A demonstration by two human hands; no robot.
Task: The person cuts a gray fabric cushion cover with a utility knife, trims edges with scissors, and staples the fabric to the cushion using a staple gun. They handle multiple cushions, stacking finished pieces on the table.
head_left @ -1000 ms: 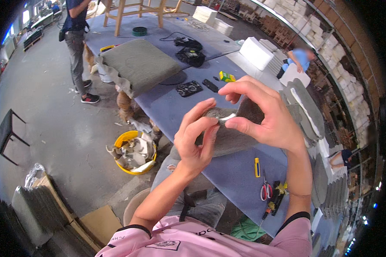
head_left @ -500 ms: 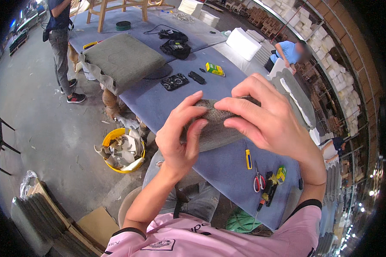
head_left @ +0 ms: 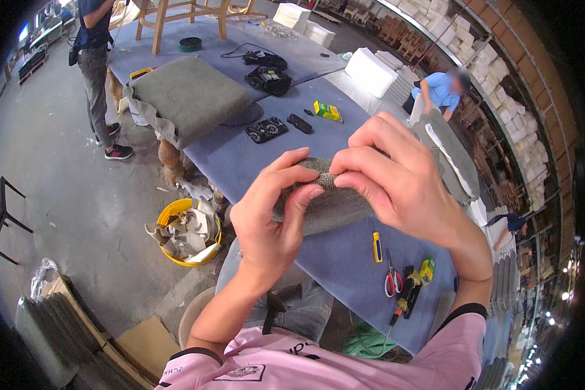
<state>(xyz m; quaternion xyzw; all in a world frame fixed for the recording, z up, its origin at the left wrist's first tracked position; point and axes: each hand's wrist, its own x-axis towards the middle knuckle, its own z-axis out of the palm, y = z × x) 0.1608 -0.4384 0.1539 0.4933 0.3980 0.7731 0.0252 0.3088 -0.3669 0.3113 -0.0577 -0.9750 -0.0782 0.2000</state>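
Both hands are at a grey woven fabric-covered cushion [head_left: 335,211], raised over the near part of the blue table. My left hand [head_left: 270,211] pinches a fold of the fabric at the cushion's upper edge between thumb and fingers. Close beside it, my right hand [head_left: 396,175] pinches the same fold with thumb and forefinger, its other fingers curled. The fingertips of the two hands almost meet. Much of the cushion is hidden behind the hands.
On the blue table [head_left: 331,266] lie a yellow screwdriver [head_left: 377,247], red-handled scissors [head_left: 392,283], a black tool [head_left: 406,296] and a phone [head_left: 266,130]. Another grey cushion [head_left: 188,97] rests farther left. A yellow scrap bucket [head_left: 205,261] stands on the floor. Other people work nearby.
My right fingers have drawn in from lying across the fabric to a tight pinch at the fold. My left fingertips have moved closer to them. The cushion stays in my hands.
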